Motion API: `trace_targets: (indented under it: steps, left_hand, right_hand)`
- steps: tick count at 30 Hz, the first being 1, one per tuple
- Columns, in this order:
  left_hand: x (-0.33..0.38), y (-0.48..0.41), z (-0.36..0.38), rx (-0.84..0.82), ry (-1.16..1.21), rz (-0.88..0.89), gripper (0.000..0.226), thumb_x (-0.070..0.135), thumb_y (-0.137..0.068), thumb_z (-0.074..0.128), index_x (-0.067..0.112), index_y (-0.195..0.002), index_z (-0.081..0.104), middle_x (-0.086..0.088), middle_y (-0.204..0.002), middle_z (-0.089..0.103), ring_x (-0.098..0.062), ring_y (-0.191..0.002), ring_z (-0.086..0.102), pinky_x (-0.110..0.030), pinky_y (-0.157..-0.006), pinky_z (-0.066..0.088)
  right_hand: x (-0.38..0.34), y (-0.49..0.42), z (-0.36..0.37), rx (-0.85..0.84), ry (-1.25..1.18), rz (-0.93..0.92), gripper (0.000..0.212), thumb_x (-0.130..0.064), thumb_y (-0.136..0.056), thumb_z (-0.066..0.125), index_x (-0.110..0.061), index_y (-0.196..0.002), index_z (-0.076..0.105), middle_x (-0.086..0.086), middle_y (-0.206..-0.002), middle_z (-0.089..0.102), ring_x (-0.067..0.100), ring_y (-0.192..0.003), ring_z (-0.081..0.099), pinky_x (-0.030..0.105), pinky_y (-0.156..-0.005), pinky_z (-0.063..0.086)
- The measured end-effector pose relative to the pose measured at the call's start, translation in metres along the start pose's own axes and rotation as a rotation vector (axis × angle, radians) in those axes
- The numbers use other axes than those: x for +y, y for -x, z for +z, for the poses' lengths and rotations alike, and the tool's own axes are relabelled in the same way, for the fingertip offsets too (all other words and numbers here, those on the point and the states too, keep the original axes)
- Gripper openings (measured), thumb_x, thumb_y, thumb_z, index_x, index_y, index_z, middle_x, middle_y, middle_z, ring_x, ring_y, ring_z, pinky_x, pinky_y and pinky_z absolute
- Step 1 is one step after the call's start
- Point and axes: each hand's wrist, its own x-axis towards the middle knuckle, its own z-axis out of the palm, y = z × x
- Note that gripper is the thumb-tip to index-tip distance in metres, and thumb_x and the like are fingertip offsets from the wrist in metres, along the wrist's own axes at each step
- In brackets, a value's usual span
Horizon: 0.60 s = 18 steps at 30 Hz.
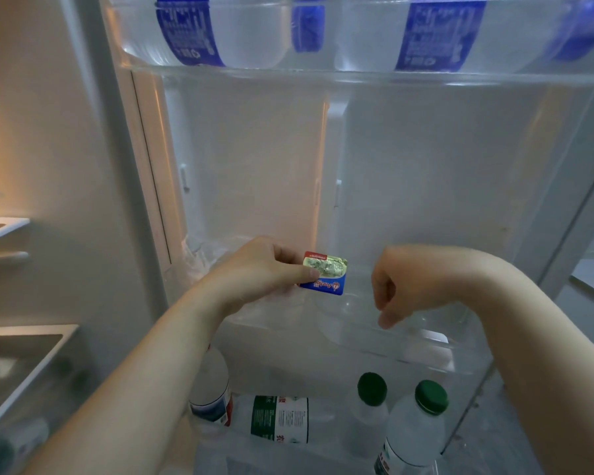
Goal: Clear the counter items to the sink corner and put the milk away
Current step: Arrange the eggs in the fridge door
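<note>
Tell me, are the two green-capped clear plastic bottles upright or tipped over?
Upright: both green-capped bottles stand side by side, caps on top, bodies straight below them.

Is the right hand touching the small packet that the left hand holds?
Apart. The head view shows a plain gap between the right hand and the packet; only the left hand pinches the packet.

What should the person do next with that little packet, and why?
Probably lower the left hand and set the small packet down in the clear door shelf directly below: it is pinched just above that shelf, while the right hand hangs beside it holding nothing.
</note>
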Motion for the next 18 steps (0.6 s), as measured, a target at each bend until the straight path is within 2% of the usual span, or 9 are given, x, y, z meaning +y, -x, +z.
trace_targets:
  steps: [4, 9, 13, 16, 18]
  left_hand:
    - [0.002, 0.0, 0.004, 0.016, -0.06, 0.023, 0.013, 0.024, -0.083, 0.068, 0.015, -0.075, 0.072, -0.001, -0.065, 0.063, -0.004, -0.046, 0.044, -0.012, -0.043, 0.032]
    - [0.001, 0.0, 0.004, 0.013, -0.05, 0.013, 0.012, 0.023, -0.083, 0.068, 0.015, -0.075, 0.072, -0.002, -0.065, 0.063, -0.004, -0.044, 0.042, -0.014, -0.043, 0.031]
    - [0.0, 0.0, 0.002, 0.03, -0.023, 0.007, 0.014, 0.021, -0.083, 0.068, 0.016, -0.071, 0.07, 0.005, -0.055, 0.06, -0.004, -0.041, 0.042, -0.012, -0.041, 0.029]
    - [0.0, -0.001, 0.002, 0.039, -0.011, 0.007, 0.016, 0.022, -0.083, 0.068, 0.018, -0.068, 0.07, 0.0, -0.062, 0.063, -0.006, -0.046, 0.044, -0.015, -0.045, 0.031]
    - [-0.001, 0.0, 0.002, 0.042, -0.015, 0.004, 0.017, 0.024, -0.083, 0.068, 0.019, -0.067, 0.07, -0.002, -0.065, 0.064, -0.008, -0.05, 0.045, -0.018, -0.048, 0.031]
  right_hand:
    - [-0.004, 0.008, -0.003, -0.175, 0.176, 0.028, 0.038, -0.04, -0.07, 0.078, -0.023, -0.101, 0.066, -0.002, -0.096, 0.071, 0.012, -0.076, 0.058, 0.022, -0.063, 0.043]
    - [-0.006, 0.014, -0.003, -0.207, 0.279, 0.04, 0.043, -0.036, -0.072, 0.078, -0.02, -0.11, 0.062, -0.001, -0.105, 0.067, 0.014, -0.081, 0.055, 0.017, -0.058, 0.038]
    - [-0.002, 0.012, 0.0, -0.117, 0.212, 0.015, 0.032, -0.033, -0.073, 0.076, -0.021, -0.1, 0.066, 0.0, -0.097, 0.07, 0.015, -0.081, 0.061, 0.023, -0.063, 0.046]
    - [-0.002, 0.008, 0.0, 0.029, 0.084, -0.034, 0.016, -0.023, -0.074, 0.069, -0.024, -0.09, 0.067, -0.004, -0.086, 0.071, 0.015, -0.081, 0.065, 0.03, -0.071, 0.053]
    - [-0.002, 0.006, 0.0, 0.131, -0.024, -0.068, 0.016, -0.021, -0.076, 0.068, -0.026, -0.091, 0.067, -0.01, -0.082, 0.067, 0.012, -0.077, 0.064, 0.029, -0.071, 0.054]
